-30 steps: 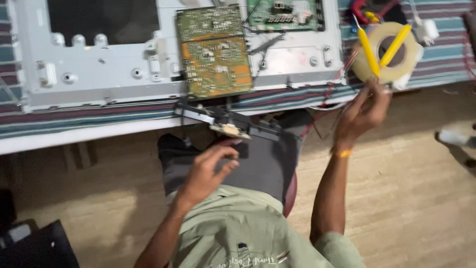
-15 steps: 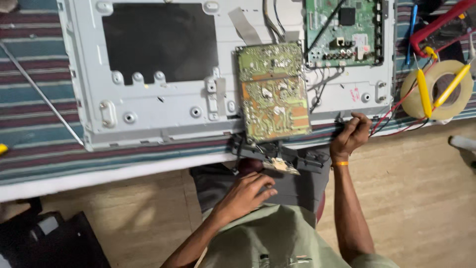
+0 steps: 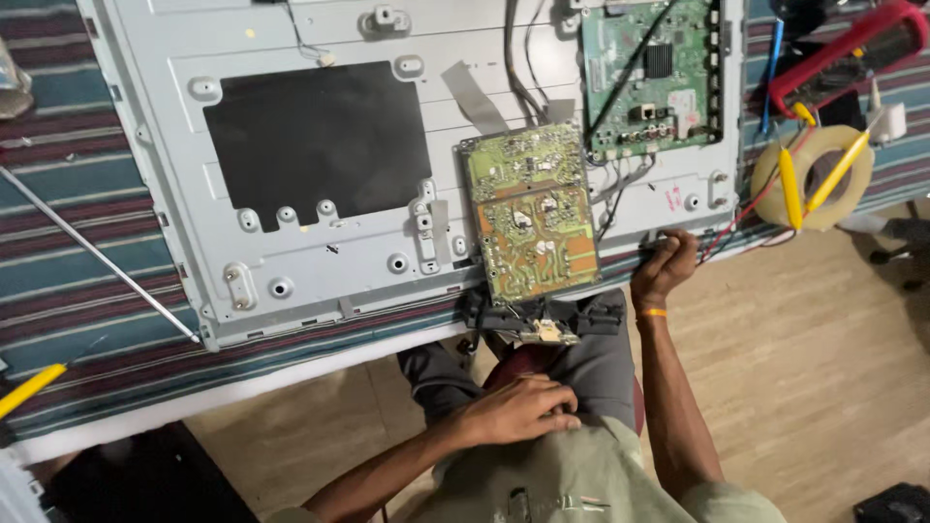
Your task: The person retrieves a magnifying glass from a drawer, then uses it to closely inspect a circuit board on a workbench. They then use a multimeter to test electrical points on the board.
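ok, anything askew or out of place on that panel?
Yes: the yellow-green circuit board lies loose and tilted on the grey metal back panel, its lower end overhanging the panel's edge. The green board sits square.

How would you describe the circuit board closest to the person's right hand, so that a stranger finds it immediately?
Start from the large grey metal panel lying on the striped cloth. At its lower edge, left of the right hand, lies a yellow-green circuit board, overhanging the panel's edge. Unlike the darker green board at the panel's upper right, it looks yellowish with orange patches.
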